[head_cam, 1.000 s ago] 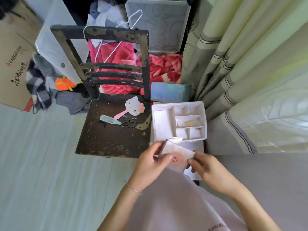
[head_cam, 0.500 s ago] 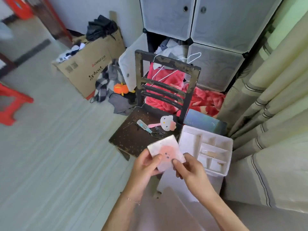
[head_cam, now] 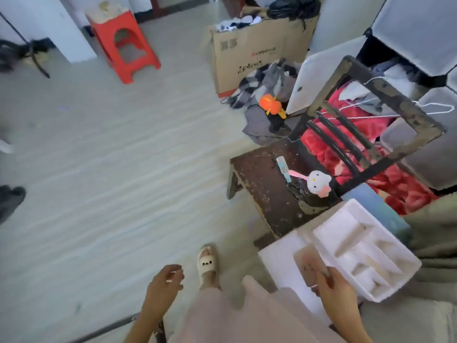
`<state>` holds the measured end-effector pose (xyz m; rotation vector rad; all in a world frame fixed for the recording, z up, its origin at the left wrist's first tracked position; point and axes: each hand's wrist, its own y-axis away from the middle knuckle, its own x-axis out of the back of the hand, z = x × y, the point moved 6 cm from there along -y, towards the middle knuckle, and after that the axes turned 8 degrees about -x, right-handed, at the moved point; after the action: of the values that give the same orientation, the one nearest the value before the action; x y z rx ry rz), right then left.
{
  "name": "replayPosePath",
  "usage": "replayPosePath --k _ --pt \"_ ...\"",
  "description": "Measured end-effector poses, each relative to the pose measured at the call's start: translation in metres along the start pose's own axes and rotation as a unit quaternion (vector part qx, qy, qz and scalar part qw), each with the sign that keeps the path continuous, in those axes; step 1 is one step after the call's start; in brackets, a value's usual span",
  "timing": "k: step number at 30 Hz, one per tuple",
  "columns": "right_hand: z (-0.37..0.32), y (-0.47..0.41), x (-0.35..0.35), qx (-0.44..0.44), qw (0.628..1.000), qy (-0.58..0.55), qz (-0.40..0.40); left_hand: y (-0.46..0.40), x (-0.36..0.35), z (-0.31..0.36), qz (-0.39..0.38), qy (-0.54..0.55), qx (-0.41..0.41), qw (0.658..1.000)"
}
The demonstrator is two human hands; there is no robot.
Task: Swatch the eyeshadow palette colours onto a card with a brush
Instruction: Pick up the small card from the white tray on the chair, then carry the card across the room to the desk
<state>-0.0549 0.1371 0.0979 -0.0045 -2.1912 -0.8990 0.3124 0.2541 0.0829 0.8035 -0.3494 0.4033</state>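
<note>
letting go now, the left hand point(head_cam: 164, 280) has dropped off the palette point(head_cam: 310, 264) and hangs at lower centre, fingers loosely curled, holding nothing. right hand point(head_cam: 332, 284) alone pinches the pale pink palette by its near corner at lower right, over the white foam tray point(head_cam: 366, 246). palette is blurred, two dark dots just showing.

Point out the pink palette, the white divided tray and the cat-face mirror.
pink palette point(head_cam: 310, 264), head view, on its pink lid face.
white divided tray point(head_cam: 346, 215), head view, on its far rim.
cat-face mirror point(head_cam: 317, 181), head view, on the white face.
</note>
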Motion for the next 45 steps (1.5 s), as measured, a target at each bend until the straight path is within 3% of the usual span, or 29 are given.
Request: replayPosePath --k 7,15,20,28,38,45 --pt "-0.105 0.0 -0.083 0.076 0.982 0.166 -0.041 -0.023 0.064 -0.033 0.074 0.106 0.039 0.991" --pt "-0.27 0.004 -0.199 0.189 0.966 0.155 -0.085 -0.095 0.182 -0.032 0.116 0.114 0.04 0.986" --pt "-0.324 -0.01 -0.228 0.165 0.973 0.141 -0.075 -0.145 0.23 -0.02 0.105 0.09 0.046 0.989" --pt "-0.415 -0.071 -0.257 0.139 0.972 0.176 -0.072 -0.237 0.254 0.015 0.122 0.166 0.082 0.975" --pt "-0.616 -0.134 -0.34 0.213 0.951 0.19 -0.122 -0.366 0.368 0.11 0.191 0.223 0.06 0.954" --pt "-0.73 -0.136 -0.423 0.242 0.936 0.195 -0.164 -0.426 0.437 0.104 0.221 0.25 0.102 0.937"
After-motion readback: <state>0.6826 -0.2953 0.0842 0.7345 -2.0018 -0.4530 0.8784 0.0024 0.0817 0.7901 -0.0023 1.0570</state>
